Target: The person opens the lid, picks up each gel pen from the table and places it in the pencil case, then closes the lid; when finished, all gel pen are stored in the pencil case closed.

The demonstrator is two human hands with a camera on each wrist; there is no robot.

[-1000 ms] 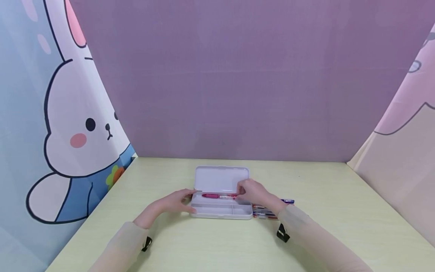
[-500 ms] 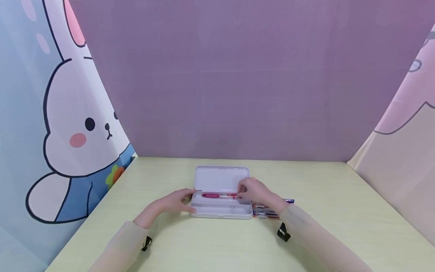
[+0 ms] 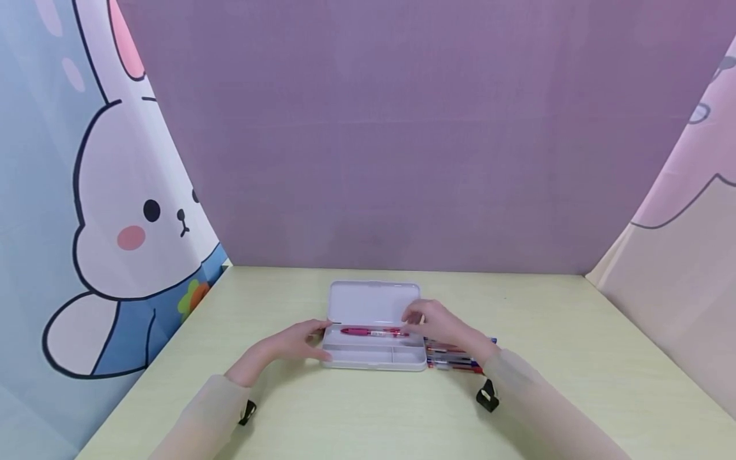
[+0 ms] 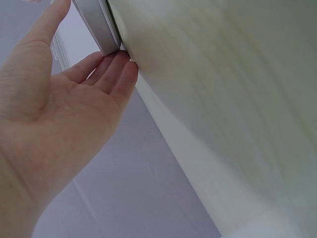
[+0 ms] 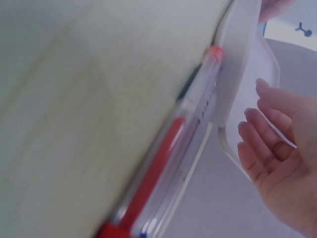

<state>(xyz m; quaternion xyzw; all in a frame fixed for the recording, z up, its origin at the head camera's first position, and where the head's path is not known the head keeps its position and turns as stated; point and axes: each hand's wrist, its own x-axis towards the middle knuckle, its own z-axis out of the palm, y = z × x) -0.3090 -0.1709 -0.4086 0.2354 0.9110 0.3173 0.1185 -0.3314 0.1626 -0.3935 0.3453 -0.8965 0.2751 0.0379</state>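
Note:
A white pencil case (image 3: 358, 366) lies with its lid (image 3: 374, 301) raised at the back. My left hand (image 3: 290, 342) holds its left end, fingers near the back corner and thumb near the front; the left wrist view shows fingertips against the case wall (image 4: 95, 25). In the case's long rear compartment lies a pink pen (image 3: 370, 331). Over its right tip hovers my right hand (image 3: 438, 321), thumb and fingers parted. The right wrist view shows those fingers (image 5: 262, 139) loosely bent around nothing.
Several pens (image 3: 454, 361) lie side by side just right of the case, partly beneath my right forearm. One clear pen with a red refill (image 5: 157, 171) looms close in the right wrist view. A purple curtain (image 3: 402, 140) closes off the table's (image 3: 287, 415) back.
My right thumb and fingers have parted from the pink pen, and that hand has shifted slightly right. The pen stays in the compartment. My left hand has kept its place.

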